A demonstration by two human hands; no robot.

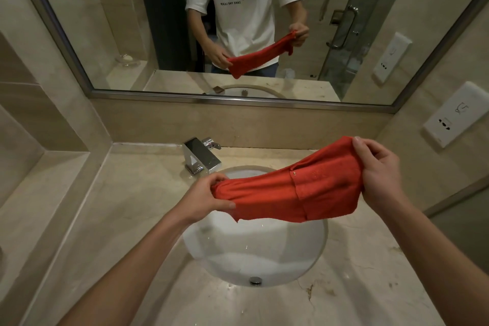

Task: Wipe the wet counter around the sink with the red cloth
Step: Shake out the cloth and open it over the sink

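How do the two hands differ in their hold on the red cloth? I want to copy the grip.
The left hand is lower and nearer the faucet, bunching its end of the red cloth narrow. The right hand is higher, toward the wall socket, and its end spreads wider. Both pinch the cloth with curled fingers, holding it in the air above the sink.

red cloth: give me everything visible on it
The red cloth is orange-red terry-like fabric, folded over with a hemmed edge running across its middle. It is stretched in the air above the white sink, touching neither basin nor counter. The left hand bunches its lower end; the right hand pinches the higher end, so it slopes up to the right. Its lower edge hangs loose. The mirror reflects it.
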